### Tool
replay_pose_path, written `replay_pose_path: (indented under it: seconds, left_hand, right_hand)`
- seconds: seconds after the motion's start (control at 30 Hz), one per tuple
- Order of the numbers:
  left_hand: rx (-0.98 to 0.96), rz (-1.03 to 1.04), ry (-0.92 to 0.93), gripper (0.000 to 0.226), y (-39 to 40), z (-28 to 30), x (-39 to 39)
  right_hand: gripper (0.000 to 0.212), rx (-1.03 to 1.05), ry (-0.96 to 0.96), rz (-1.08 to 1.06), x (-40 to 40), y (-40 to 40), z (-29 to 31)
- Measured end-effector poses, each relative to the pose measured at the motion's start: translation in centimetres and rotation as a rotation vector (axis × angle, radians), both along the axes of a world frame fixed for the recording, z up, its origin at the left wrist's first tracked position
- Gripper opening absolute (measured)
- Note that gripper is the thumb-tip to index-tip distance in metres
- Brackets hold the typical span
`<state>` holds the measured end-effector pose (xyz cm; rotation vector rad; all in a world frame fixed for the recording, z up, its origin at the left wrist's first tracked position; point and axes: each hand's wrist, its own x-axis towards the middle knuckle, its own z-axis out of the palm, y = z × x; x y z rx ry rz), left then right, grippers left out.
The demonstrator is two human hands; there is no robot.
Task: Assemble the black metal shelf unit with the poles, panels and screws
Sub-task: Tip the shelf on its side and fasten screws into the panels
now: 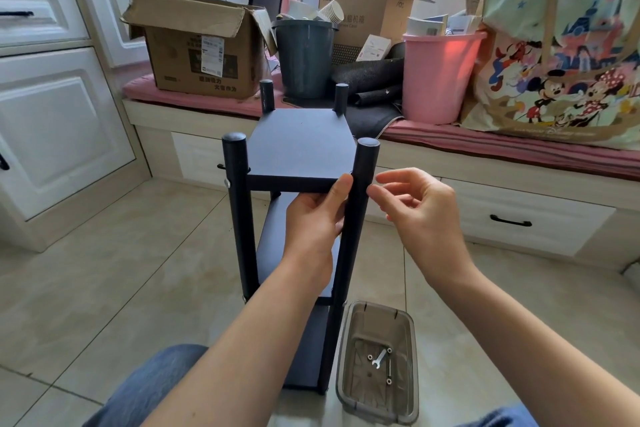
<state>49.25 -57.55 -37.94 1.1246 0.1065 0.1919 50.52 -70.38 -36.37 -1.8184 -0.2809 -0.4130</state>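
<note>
Our left hand (313, 218) grips the stiff, light top panel (300, 146) by its front edge; our right hand (414, 208) hovers loosely curled and empty beside the pole (356, 211).

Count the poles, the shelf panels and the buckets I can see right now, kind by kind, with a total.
Poles: 4
Shelf panels: 3
Buckets: 2
Total: 9

Lower panels of shelf unit (301, 146) partly hidden behind left hand (313, 218) and forearm. Tiny hardware in plastic tray (349, 357) too small to identify beyond wrench (379, 358). Right hand (415, 208) fingertips: pinched item, if any, indiscernible.
</note>
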Motion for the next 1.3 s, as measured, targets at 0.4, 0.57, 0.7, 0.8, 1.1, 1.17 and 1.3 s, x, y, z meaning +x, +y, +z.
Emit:
replay_pose_path:
  seconds: [0.4, 0.57, 0.7, 0.8, 1.1, 1.17, 1.3]
  left_hand:
    - [0.092, -0.018, 0.044, 0.031, 3.0, 0.0, -1.5]
    - [0.162, -0.059, 0.122, 0.046, 4.8, 0.9, -2.4]
    - [0.316, 0.064, 0.163, 0.018, 5.7, 0.8, -3.4]
    - [0.719, 0.409, 0.017, 0.015, 6.4, 0.4, -4.7]
    - [1.517, 0.322, -0.362, 0.055, 6.0, 1.8, -2.0]
    - [1.492, 0.335, -0.379, 0.048, 6.1, 1.6, -1.8]
    - [1.438, 0.375, -0.391, 0.045, 6.0, 1.3, -1.5]
  right_hand:
    - [0.039, 0.18, 0.267, 0.237, 0.1, 1.0, -0.2]
    - [0.047, 0.269, 0.413, 0.415, 0.3, 2.1, -0.3]
    - [0.061, 0.492, 0.557, 0.489, 0.8, 2.4, -0.1]
    - [0.065, 0.592, 0.627, 0.518, 1.2, 2.6, 0.0]
    - [0.056, 0.577, 0.697, 0.582, 1.8, 2.2, -0.3]
    - [0.051, 0.582, 0.699, 0.594, 2.0, 2.1, -0.4]
    - [0.044, 0.571, 0.69, 0.604, 2.4, 1.6, -0.5]
